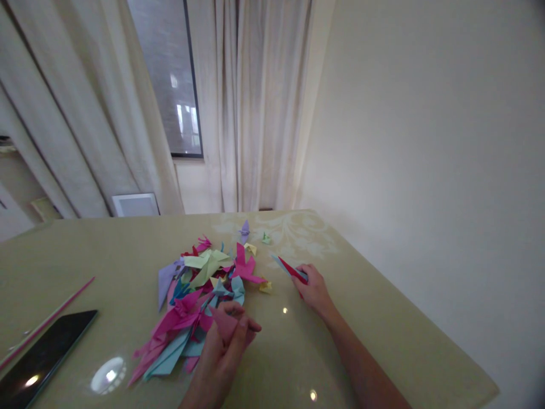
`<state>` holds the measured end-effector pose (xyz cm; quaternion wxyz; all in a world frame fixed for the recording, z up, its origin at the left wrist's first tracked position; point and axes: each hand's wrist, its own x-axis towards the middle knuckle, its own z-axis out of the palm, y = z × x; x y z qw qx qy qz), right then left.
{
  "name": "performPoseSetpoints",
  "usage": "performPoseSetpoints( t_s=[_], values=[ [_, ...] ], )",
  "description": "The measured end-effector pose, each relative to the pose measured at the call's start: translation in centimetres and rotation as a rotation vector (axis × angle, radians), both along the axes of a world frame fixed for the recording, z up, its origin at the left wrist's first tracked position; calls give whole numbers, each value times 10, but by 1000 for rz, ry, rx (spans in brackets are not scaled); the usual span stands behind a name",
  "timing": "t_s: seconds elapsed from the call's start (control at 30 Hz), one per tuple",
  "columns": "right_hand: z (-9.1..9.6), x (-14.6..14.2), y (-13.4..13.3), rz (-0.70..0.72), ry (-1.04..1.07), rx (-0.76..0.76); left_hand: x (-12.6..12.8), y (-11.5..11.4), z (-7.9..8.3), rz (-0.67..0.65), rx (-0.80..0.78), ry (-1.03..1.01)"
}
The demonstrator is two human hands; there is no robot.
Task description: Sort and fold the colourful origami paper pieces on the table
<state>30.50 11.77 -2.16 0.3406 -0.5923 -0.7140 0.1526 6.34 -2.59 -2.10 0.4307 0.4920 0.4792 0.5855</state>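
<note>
A pile of folded origami paper figures (208,264) in pink, green, blue, purple and yellow lies at the middle of the table. At its near right edge my left hand (227,341) is closed around a pink folded paper (224,322), partly hidden by the fingers. My right hand (314,288), to the right of the pile, pinches a red and light-blue folded paper (292,269) that points up and to the left. Close by, a small yellow origami piece (266,287) rests on the tabletop between the pile and my right hand.
The table (383,346) has a pale green cover. A black phone (46,355) and a thin pink stick (51,318) lie at the left. Behind the pile sit a purple origami piece (244,230) and a small green one (266,238). A white wall (426,142) borders the right side.
</note>
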Motion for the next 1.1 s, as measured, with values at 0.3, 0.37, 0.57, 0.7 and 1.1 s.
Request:
performPoseSetpoints(
  t_s=[0.3, 0.37, 0.57, 0.7, 1.1],
  values=[
    [23, -65, -76, 454, 153, 509, 7, 5, 14, 38, -140, -653],
    [18, -76, -89, 576, 44, 606, 7, 5, 18, 36, -130, -686],
    [18, -82, -99, 745, -77, 736, 6, 0, 16, 4, -37, -614],
    [27, -78, -99, 792, -127, 755, 2, -4, 4, -7, -63, -576],
    [14, -79, -90, 552, 768, 29, 6, -1, 21, -180, -98, -748]
  ],
)
